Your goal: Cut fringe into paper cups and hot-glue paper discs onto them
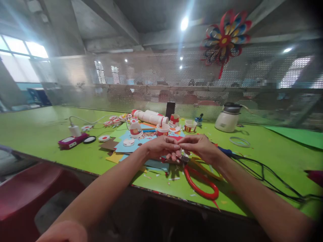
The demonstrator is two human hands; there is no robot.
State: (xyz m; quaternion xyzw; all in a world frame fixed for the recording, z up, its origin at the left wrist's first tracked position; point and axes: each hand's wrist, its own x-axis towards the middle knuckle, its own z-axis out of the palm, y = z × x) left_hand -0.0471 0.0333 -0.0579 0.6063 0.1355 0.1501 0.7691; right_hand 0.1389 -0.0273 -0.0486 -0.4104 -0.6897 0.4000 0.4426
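Note:
My left hand [161,147] and my right hand [199,146] meet above the near part of the green table, thumbs and fingers pinched together. Whatever is between the fingertips is too small and hidden to make out. Just below them lies a pair of scissors [199,185] with red handles, its blades partly covered by my fingers. Beneath and beyond my left hand are sheets of coloured paper [126,145] and a white disc [128,142]. Paper cups with red decoration, one [163,129] right behind my hands and another [135,129] to the left, stand on the paper.
A long white paper roll [150,117] lies behind the cups. To the left are a magenta power strip [73,140] and a roll of tape [90,139]. A blue-handled tool [224,151] with black cord, a tape ring [239,142] and a beige kettle [227,118] are right.

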